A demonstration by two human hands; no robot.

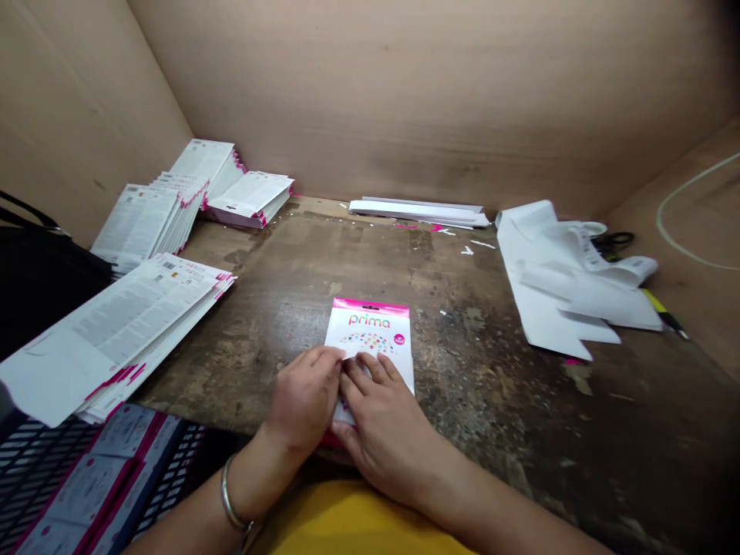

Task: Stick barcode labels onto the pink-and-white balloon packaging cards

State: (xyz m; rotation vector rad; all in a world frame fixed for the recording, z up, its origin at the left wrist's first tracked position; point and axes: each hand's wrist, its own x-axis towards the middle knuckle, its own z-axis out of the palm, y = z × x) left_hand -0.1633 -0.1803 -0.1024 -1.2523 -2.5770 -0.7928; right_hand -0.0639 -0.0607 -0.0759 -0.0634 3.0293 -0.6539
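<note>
In front of me on the worktable lies a flat white and pink carton (pixel 370 327), marked "prima", with coloured dots and a hang slot along its pink top edge. Both hands cover its lower half. My left hand (pixel 305 395) is closed at its left side, with the fingers curled and the fingertips meeting the front face; what they pinch is partly hidden. My right hand (pixel 385 420) rests over the front with its fingers laid on the face and its thumb near the bottom edge. The fingertips of the two hands almost touch.
Stacked flat cartons (pixel 139 320) overhang the table's left edge, above a basket (pixel 179 462) of packed cartons. More carton stacks (pixel 144 220) stand behind. White strips (pixel 419 212) lie by the back wall. Crumpled white paper (pixel 560 285), scissors (pixel 616 243) and a yellow-black cutter (pixel 664 312) occupy the right.
</note>
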